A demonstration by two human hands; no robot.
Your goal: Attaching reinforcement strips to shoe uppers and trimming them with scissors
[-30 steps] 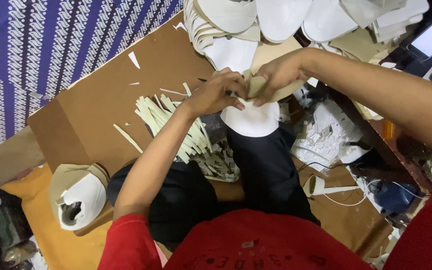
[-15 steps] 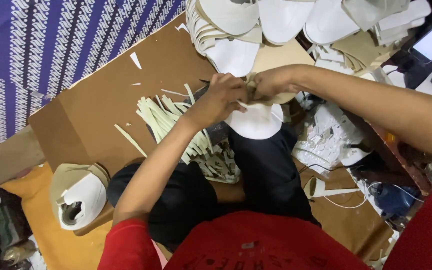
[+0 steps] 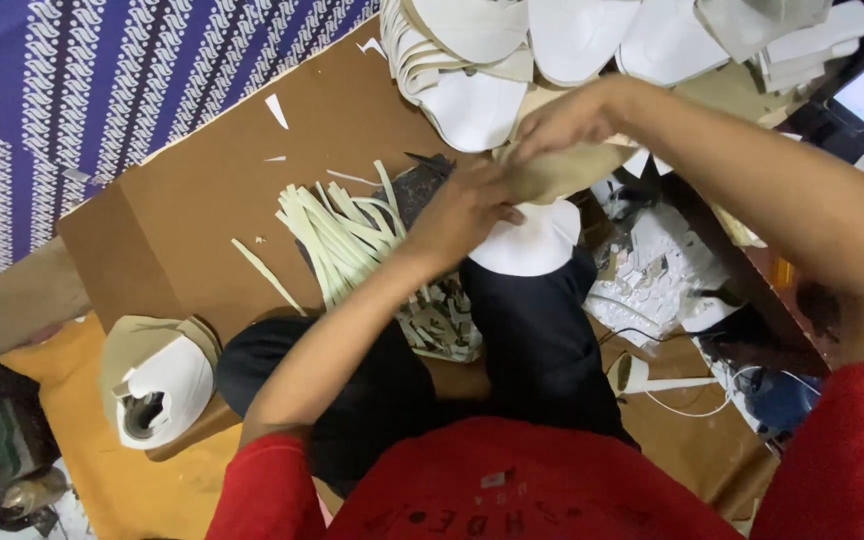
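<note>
My left hand (image 3: 464, 208) and my right hand (image 3: 564, 118) meet over my lap and both grip a beige slipper piece (image 3: 562, 170). A white sole (image 3: 537, 245) hangs just below it, against my dark trouser leg. The left hand holds the near, left end of the piece. The right hand closes over its far top edge. A thin dark pointed tip (image 3: 420, 159) shows just beyond the left hand; I cannot tell what it is. Cream offcut strips (image 3: 337, 235) lie in a heap to the left of the left hand.
A stack of white and beige slipper soles (image 3: 472, 60) fills the far edge. Brown cardboard (image 3: 202, 220) covers the floor on the left, beside a blue patterned cloth (image 3: 82, 90). A finished white slipper pair (image 3: 157, 385) lies near left. White scraps (image 3: 657, 275) and cables lie right.
Both hands have shifted slightly farther away, toward the slipper stack, with the beige piece. The right hand now folds over its top edge.
</note>
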